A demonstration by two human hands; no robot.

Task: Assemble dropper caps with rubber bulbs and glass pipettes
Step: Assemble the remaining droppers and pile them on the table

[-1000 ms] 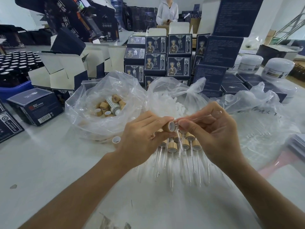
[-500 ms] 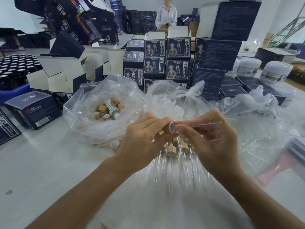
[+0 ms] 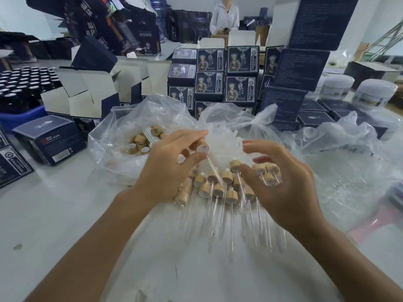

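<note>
Meanwhile, the left hand (image 3: 172, 168) pinched a round wooden dropper cap (image 3: 202, 147) with its thin glass pipette (image 3: 214, 171); the right hand (image 3: 281, 182) hovered loosely spread, holding nothing, above the smooth white table (image 3: 65, 214).

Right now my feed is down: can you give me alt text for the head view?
The left hand pinches a wooden dropper cap with its glass tube pointing down, while the right hand hovers open beside it. Below them a pile of finished droppers lies on the white table, in front of clear bags of loose caps.
</note>
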